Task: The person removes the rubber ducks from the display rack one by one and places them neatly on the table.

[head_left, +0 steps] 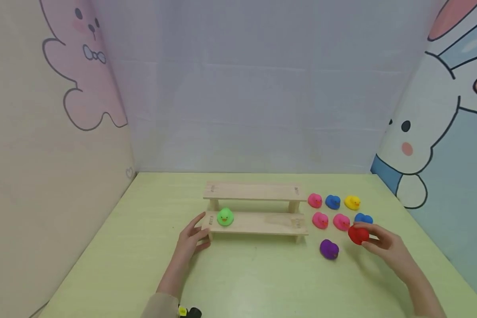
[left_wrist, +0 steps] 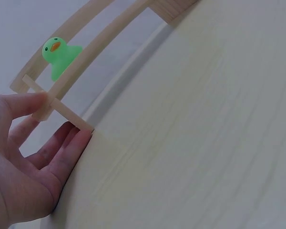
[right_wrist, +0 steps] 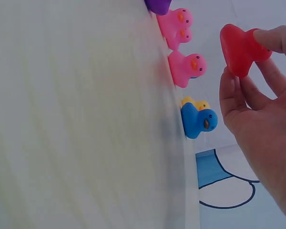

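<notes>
A red rubber duck (head_left: 358, 234) is pinched between the thumb and fingers of my right hand (head_left: 389, 249), raised off the table in the right wrist view. My left hand (head_left: 191, 237) holds the left end of a two-step wooden shelf (head_left: 258, 222), its thumb and fingers spread about the end board and leg. On the lower step near that end sits a green rubber duck (head_left: 225, 217). Right of the shelf stand a purple duck (head_left: 329, 249), several pink ducks (head_left: 319, 220), a yellow duck (head_left: 352, 202) and two blue ducks (head_left: 333, 202). One blue duck is partly behind the red one.
The shelf's upper step (head_left: 254, 191) bears no duck. Pale curtains with cartoon animals, among them a rabbit (head_left: 421, 145), enclose the light green table (head_left: 262, 282) at the back and sides. A small black object (head_left: 193, 313) shows beside the left sleeve.
</notes>
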Available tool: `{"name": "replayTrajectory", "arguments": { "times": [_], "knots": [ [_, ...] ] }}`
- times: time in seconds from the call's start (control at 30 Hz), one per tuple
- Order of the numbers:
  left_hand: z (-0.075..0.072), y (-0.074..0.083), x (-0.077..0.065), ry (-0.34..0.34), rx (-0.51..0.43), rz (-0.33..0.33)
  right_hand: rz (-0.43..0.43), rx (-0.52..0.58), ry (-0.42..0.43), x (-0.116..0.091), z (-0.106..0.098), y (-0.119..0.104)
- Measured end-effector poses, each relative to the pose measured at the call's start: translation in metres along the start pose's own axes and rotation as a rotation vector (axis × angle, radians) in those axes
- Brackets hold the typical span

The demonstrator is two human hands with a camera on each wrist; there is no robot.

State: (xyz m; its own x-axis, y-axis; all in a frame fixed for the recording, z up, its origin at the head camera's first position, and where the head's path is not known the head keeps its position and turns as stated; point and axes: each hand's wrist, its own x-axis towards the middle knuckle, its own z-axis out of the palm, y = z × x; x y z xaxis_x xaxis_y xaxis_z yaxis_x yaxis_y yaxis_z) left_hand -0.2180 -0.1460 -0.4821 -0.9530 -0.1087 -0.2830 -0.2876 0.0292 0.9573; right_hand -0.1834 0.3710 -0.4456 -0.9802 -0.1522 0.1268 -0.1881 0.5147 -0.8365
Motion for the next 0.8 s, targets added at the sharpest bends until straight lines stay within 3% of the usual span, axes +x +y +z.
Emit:
{"name": "replayTrajectory", "arguments": {
  "times": [0.23, 0.57, 0.8],
  "knots": [
    [0.001, 0.001, -0.002, 0.009, -0.005, 0.013, 0.100, -0.064, -0.095, 0.004, -0.003, 0.011],
    [0.001, 0.001, -0.004, 0.003, -0.018, 0.003, 0.204, -0.057, -0.321, 0.014, -0.004, 0.022],
    [0.001, 0.002, -0.004, 0.012, -0.026, 0.003, 0.248, -0.004, -0.417, 0.014, -0.010, 0.032]
  ]
}}
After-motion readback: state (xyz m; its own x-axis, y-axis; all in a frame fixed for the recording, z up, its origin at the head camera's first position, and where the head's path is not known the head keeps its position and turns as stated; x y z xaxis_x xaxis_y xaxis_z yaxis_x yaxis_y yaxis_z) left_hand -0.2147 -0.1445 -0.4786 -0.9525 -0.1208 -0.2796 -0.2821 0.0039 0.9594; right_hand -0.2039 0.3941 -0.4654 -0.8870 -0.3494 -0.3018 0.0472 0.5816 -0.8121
